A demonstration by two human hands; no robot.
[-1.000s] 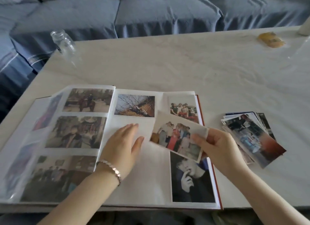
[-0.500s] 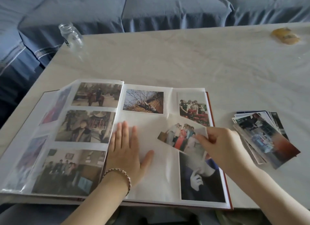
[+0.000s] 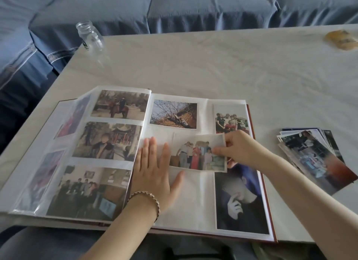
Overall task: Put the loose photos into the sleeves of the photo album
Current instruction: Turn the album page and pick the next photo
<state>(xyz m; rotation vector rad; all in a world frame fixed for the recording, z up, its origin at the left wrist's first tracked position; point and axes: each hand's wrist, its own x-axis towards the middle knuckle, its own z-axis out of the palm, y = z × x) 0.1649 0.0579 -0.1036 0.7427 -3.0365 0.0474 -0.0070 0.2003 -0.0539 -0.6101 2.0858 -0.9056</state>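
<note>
Left hand (image 3: 155, 174) flat, fingers straight, pressing the album (image 3: 193, 201) page. Right hand (image 3: 238, 149) pinches the group photo (image 3: 195, 155) by its near edge, over the middle sleeve beside the left fingertips. Whether its leading edge is under the film is unclear. Slide level toward the left hand. Three sleeves on this page are filled; loose stack (image 3: 313, 159) lies beyond the right hand.

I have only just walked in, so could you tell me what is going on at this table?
A person is filling a photo album that lies open on the table. The left hand presses flat on the right-hand page. The right hand pinches a group photo by its right edge, over the page's middle sleeve; whether it has entered the sleeve I cannot tell. A fanned pile of loose photos lies to the album's right.
</note>
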